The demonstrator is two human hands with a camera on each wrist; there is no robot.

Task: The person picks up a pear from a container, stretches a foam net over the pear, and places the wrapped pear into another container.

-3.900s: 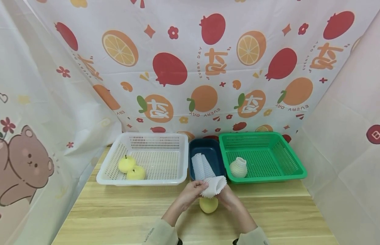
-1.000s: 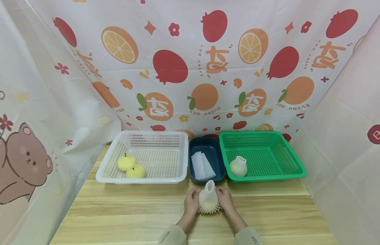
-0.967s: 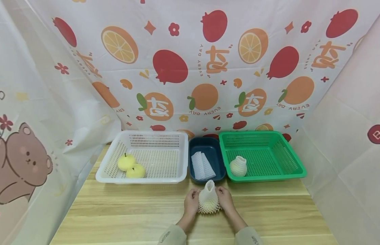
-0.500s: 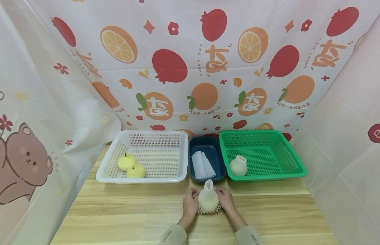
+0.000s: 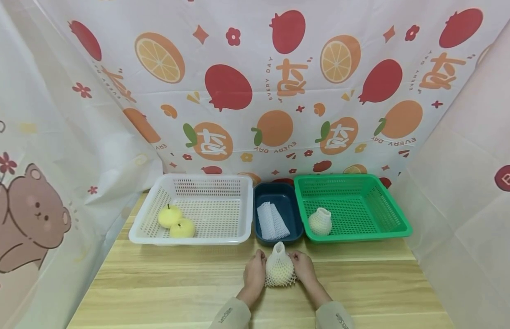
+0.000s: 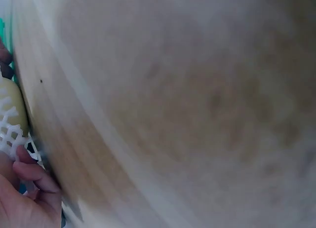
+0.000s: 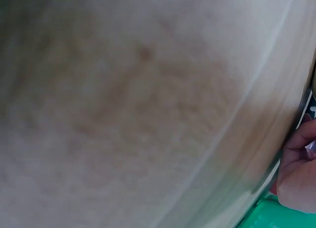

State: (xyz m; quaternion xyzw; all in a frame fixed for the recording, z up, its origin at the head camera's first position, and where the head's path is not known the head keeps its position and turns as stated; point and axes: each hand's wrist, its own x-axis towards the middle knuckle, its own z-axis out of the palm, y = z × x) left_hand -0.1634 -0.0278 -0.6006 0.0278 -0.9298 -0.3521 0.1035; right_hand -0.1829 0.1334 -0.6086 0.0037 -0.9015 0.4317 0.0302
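Currently L hand (image 5: 254, 273), R hand (image 5: 304, 268) w/ pinch on net (image 5: 278, 262) round 1 fruit (image 6: 18, 100).

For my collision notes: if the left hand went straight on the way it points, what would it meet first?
Probably the near edge of the dark blue tray, just beyond the left hand; heights are hard to judge.
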